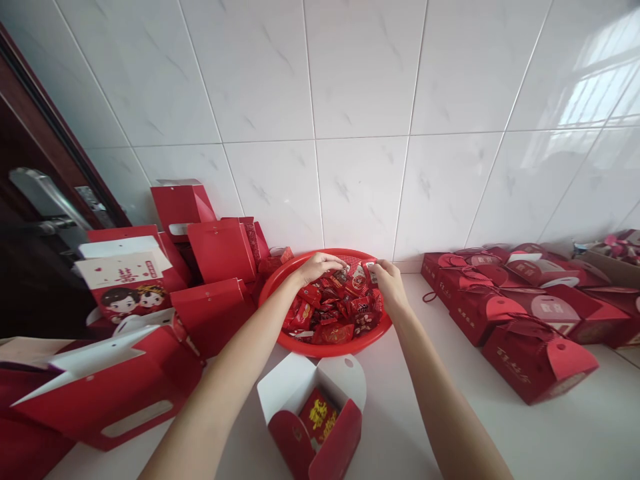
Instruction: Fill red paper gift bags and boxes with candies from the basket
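A round red plastic basket point(345, 348) stands against the tiled wall, with many red wrapped candies point(333, 331) in it. Over its back left part is my left hand point(320, 266), fingers curled down near a candy wrapper; whether it grips one is hard to see. At the basket's back right, my right hand point(389, 280) pinches a red candy packet point(371, 272) between thumb and fingers. In front of the basket an open red box point(293, 433) with white inner flaps holds a red packet with yellow print point(319, 415).
Open red boxes point(215, 317) and a box with cartoon figures point(127, 287) crowd the left side, beside a dark door with a metal handle point(47, 200). Rows of closed red boxes point(535, 360) stand on the right. White tiles point(360, 193) rise behind.
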`<state>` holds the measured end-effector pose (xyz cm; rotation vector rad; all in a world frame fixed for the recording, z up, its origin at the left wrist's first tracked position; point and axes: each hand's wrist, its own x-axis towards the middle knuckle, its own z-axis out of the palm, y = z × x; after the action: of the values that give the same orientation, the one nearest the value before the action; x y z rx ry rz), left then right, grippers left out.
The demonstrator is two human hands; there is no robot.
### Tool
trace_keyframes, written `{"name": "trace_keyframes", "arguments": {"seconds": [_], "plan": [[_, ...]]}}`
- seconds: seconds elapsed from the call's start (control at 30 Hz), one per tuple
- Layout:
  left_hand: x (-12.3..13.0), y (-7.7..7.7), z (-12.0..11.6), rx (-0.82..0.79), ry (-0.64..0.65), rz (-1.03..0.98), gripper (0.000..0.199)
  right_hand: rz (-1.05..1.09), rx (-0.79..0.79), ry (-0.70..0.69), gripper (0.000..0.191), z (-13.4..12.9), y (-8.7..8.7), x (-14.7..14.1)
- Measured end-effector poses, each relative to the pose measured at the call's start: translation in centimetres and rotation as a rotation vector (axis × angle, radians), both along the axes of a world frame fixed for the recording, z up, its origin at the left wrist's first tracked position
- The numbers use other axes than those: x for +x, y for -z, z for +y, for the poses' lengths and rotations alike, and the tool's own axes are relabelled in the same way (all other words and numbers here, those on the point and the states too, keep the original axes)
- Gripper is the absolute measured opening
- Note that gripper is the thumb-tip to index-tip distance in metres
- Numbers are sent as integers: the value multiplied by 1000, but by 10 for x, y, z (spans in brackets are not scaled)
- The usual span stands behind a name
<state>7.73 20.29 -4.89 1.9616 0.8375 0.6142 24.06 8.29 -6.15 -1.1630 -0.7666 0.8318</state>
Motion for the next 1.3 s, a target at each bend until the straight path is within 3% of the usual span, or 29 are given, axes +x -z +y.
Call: {"name": "trace_keyframes", "arguments": {"seconds": [0.47, 0.9, 1.3], "plan": [[0, 6, 7, -63, 28, -189, 44, 19, -29, -21, 17, -1, -1, -1], [-2, 5, 4, -46, 72, -135, 35, 8, -12, -46, 19, 0, 1, 0], [-2, 8, 5, -60, 121, -144, 44, -65, -17, -70, 15, 0, 2, 1]]}}
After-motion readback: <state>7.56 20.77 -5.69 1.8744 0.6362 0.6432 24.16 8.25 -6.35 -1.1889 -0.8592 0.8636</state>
